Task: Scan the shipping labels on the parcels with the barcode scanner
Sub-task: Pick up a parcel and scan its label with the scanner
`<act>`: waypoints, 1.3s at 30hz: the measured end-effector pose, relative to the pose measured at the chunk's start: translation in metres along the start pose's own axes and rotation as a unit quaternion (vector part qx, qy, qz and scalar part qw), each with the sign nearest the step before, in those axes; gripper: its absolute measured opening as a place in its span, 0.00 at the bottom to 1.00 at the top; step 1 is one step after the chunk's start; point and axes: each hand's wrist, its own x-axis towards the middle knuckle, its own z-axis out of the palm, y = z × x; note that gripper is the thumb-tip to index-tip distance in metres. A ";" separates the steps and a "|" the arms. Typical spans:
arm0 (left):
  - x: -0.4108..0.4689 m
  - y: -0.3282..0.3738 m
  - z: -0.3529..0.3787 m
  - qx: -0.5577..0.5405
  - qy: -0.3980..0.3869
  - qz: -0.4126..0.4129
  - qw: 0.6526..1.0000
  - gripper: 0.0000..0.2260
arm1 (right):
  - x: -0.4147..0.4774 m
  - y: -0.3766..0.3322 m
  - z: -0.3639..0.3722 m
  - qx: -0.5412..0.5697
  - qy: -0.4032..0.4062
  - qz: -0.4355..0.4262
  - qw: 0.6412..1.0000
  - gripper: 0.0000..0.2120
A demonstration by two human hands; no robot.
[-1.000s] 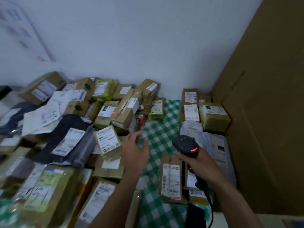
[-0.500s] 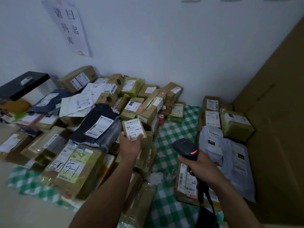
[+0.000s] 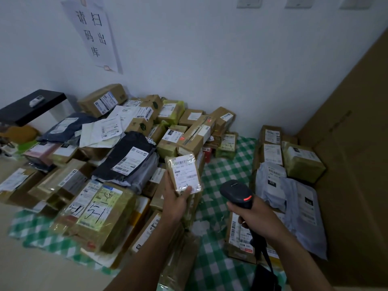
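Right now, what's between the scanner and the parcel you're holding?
Nothing between parcel and scanner; the head view shows only checked cloth beneath the gap.

1 wide-angle camera, worn on the head, is covering the scene alone. It is looking forward and down toward the white wall [image 3: 210, 70] and the parcel heap [image 3: 130, 162] below it, sitting close over the left hand [image 3: 174, 200] gripping a small parcel [image 3: 183, 173] and the right hand [image 3: 258, 217] gripping the barcode scanner [image 3: 235, 192].
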 end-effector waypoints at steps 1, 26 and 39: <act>-0.005 0.002 0.003 0.002 -0.017 0.004 1.000 0.44 | -0.003 -0.001 -0.001 0.004 0.001 -0.003 1.000 0.06; -0.025 0.042 0.067 0.144 -0.114 0.071 0.980 0.47 | -0.034 -0.041 -0.021 0.064 0.036 -0.008 0.997 0.06; -0.003 0.030 0.079 0.154 -0.100 0.049 0.982 0.50 | -0.019 -0.030 -0.035 0.068 0.032 0.006 0.997 0.07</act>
